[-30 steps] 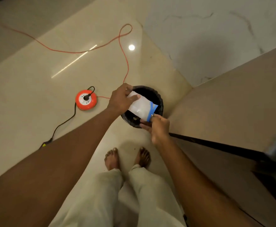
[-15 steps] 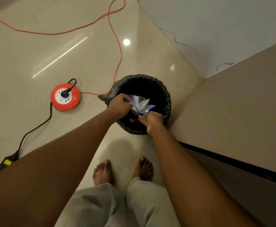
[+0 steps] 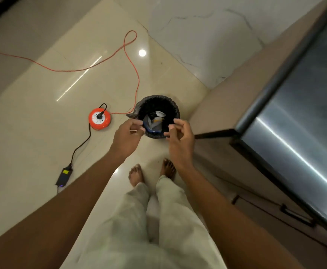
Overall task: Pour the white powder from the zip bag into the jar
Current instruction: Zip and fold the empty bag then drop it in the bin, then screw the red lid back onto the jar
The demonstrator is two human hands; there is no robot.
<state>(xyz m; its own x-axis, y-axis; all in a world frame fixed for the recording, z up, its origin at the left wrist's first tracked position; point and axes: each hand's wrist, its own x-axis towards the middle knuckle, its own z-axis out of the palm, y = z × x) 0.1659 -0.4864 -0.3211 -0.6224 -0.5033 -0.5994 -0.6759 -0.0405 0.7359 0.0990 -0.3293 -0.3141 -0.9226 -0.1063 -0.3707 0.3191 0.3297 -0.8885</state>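
The clear zip bag (image 3: 152,125) with its blue seal strip lies crumpled inside a black-lined bin (image 3: 170,105) on the floor, among other scraps. My left hand (image 3: 126,135) hovers at the bin's near left rim, fingers loosely curled and holding nothing. My right hand (image 3: 180,136) hovers at the near right rim, fingers apart and empty. Neither hand touches the bag. No jar is in view.
An orange round extension socket (image 3: 99,119) with a red cable (image 3: 133,65) and a black adapter (image 3: 64,175) lie on the tiled floor to the left. A counter with a dark glossy top (image 3: 298,117) runs along the right. My bare feet (image 3: 151,171) stand just before the bin.
Both hands let go of the zip bag, which dropped into the bin. The hands have drawn back up and apart above the rim.
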